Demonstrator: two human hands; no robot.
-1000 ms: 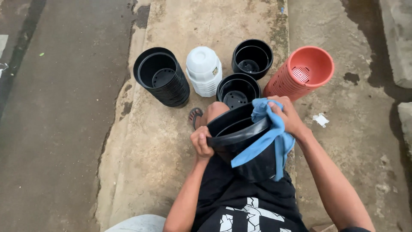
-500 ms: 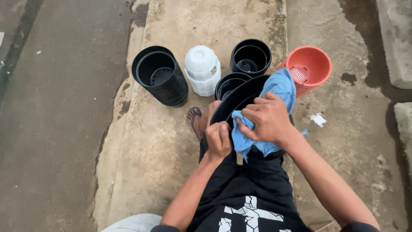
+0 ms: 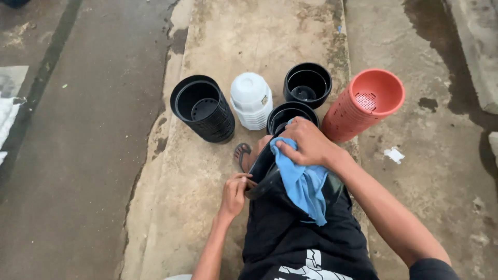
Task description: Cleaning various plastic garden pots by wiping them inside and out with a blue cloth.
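A black plastic pot (image 3: 267, 173) rests on my lap, tilted on its side. My left hand (image 3: 234, 194) grips its near rim. My right hand (image 3: 306, 144) presses a blue cloth (image 3: 301, 184) against the pot's upper side, and the cloth hangs down over the pot and my black shorts. Most of the pot is hidden by the cloth and my hand.
On the concrete strip ahead lie a stack of black pots on its side (image 3: 203, 108), an upturned white pot stack (image 3: 251, 100), two upright black pots (image 3: 307, 84) (image 3: 287, 115) and a stack of terracotta-coloured pots lying sideways (image 3: 363, 103). My sandalled foot (image 3: 241, 154) shows below them.
The pot has turned in my lap. My right hand with the cloth has moved up over the pot's top side, and my left hand has shifted lower on the rim.
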